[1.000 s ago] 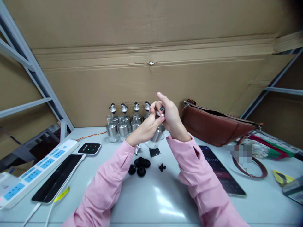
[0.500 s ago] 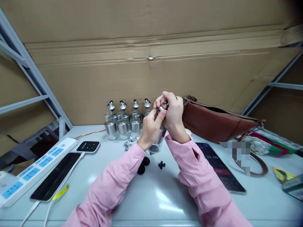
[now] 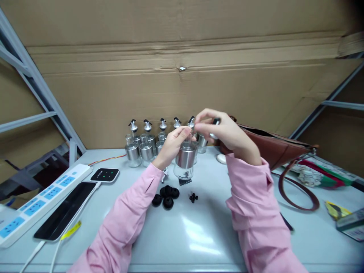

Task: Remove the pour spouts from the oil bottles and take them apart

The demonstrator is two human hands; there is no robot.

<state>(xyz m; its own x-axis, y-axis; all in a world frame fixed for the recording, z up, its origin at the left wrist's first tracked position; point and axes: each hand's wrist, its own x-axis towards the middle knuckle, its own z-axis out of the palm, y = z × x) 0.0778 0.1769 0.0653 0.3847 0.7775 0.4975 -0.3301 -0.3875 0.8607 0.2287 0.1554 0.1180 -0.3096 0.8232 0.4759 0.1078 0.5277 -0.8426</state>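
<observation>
My left hand point(image 3: 174, 142) is closed around the neck of a glass bottle point(image 3: 186, 157) with a steel band, held upright over the table. Slightly right of the neck, my right hand point(image 3: 227, 131) is raised, thumb and forefinger pinched near the bottle's mouth. A silver and black pourer spout point(image 3: 215, 128) sits in its curled fingers; they partly cover it. Below the bottle lie several black round stoppers point(image 3: 168, 203), a cluster of small black caps point(image 3: 193, 197) and a black toothed strip point(image 3: 185, 182). Behind stand more banded bottles point(image 3: 132, 153), some topped with spouts.
At the left are a white power strip point(image 3: 45, 201), a phone point(image 3: 66, 210) with a cable and a small black-and-white device point(image 3: 105, 175). A brown bag point(image 3: 270, 146) with a strap lies at the right. Cardboard point(image 3: 182, 98) walls off the back.
My right hand has drawn away from the bottle's top to the right, carrying the pourer spout. The left hand stays on the neck, and the bottle shows more fully.
</observation>
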